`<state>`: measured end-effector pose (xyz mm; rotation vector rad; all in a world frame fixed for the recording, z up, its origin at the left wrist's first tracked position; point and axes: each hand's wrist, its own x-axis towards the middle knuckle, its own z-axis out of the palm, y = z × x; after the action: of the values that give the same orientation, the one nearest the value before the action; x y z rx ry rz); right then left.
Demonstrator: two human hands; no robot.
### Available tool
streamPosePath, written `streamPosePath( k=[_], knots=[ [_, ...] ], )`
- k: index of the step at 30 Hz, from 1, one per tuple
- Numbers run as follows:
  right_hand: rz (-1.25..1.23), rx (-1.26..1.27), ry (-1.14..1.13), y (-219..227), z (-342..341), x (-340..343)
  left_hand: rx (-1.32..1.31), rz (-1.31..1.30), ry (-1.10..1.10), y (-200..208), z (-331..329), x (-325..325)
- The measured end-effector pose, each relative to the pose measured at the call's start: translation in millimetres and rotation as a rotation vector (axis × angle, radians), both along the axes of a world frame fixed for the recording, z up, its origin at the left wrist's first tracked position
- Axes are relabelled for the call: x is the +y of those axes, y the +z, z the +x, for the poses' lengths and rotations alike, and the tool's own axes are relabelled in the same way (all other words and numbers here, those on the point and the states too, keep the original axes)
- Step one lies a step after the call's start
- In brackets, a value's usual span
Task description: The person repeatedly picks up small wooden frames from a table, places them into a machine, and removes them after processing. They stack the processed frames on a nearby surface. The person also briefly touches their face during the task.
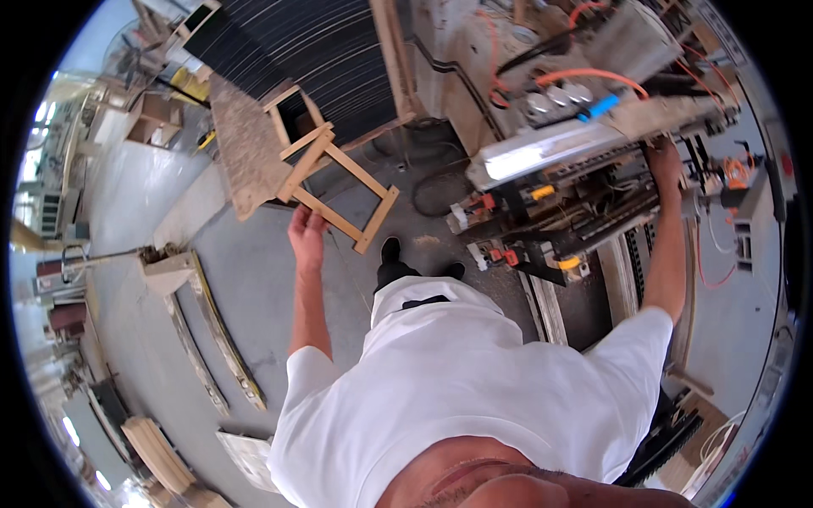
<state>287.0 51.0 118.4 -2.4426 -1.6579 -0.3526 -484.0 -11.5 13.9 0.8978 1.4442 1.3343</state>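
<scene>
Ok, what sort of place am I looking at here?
Most likely a woodworking shop: the left hand holds a slatted wooden frame, a long machine with an orange hose stands to the right, and what look like pale boards lie at lower left.

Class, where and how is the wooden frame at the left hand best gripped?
Probably by the frame's near long rail, the left hand coming from the near side: the rail is slim, straight and nearest that hand, and the open middle gives gripping room.
</scene>
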Motion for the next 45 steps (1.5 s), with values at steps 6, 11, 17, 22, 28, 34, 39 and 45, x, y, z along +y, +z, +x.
streamPosePath(
  k=[6,11,17,22,28,34,39,45],
  knots=[
    [0.417,0.363,0.022,66,-214,-75,-0.073,-0.024,0.164,-2,-141,86],
    [0.277,0.834,0.077,-9,-369,-125,-0.114,-0.119,0.146,-39,-202,217],
    [-0.246,0.926,0.02,-152,-475,-195,0.111,-0.226,0.102,-103,-209,331],
    [-0.306,1.006,-0.162,-194,-524,-266,0.916,-0.267,-0.027,-124,-181,345],
    [-0.4,0.915,-0.335,-210,-551,-303,1.132,0.024,-0.035,-93,-182,302],
    [-0.244,0.764,-0.335,-143,-545,-283,0.609,0.372,-0.461,-67,-91,188],
    [-0.041,0.431,-0.166,70,-507,-269,0.377,0.322,-1.077,-88,4,52],
    [0.089,-0.439,-0.619,329,-445,-424,0.363,0.187,-1.487,-121,73,-18]
  ],
)
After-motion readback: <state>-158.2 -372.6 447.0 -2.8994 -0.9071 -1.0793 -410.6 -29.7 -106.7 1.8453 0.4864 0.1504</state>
